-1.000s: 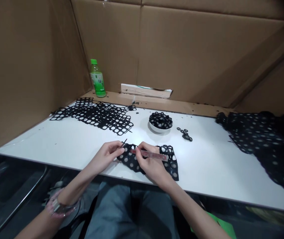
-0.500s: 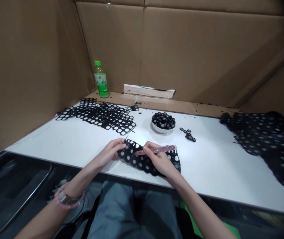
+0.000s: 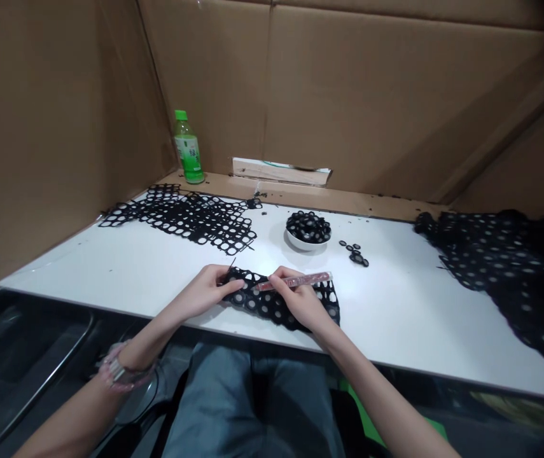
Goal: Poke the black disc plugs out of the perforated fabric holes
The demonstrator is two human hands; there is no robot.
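A black sheet with rows of round pale spots and open holes (image 3: pixel 257 306) lies near the table's front edge. My left hand (image 3: pixel 209 289) pinches its left end, thumb on top. In my right hand (image 3: pixel 295 296) is a slim reddish, see-through pen-like tool (image 3: pixel 310 278), closed between thumb and fingers, its tip pointing left onto the sheet. The right hand rests over the sheet's middle. Beyond the hands stands a white bowl (image 3: pixel 307 245) heaped with black rings (image 3: pixel 308 226). Several loose black rings (image 3: pixel 358 258) lie to its right.
A black lattice of holes (image 3: pixel 190 216) is spread at the back left. Behind it stands a green bottle (image 3: pixel 189 152). A large dark spotted sheet (image 3: pixel 515 273) covers the table's right side. Cardboard walls (image 3: pixel 338 95) enclose the white table (image 3: pixel 419 318) at the back and left.
The view has shifted slightly. My left thumb now reaches farther over the sheet's left end, and the right hand still holds the reddish tool against the sheet.
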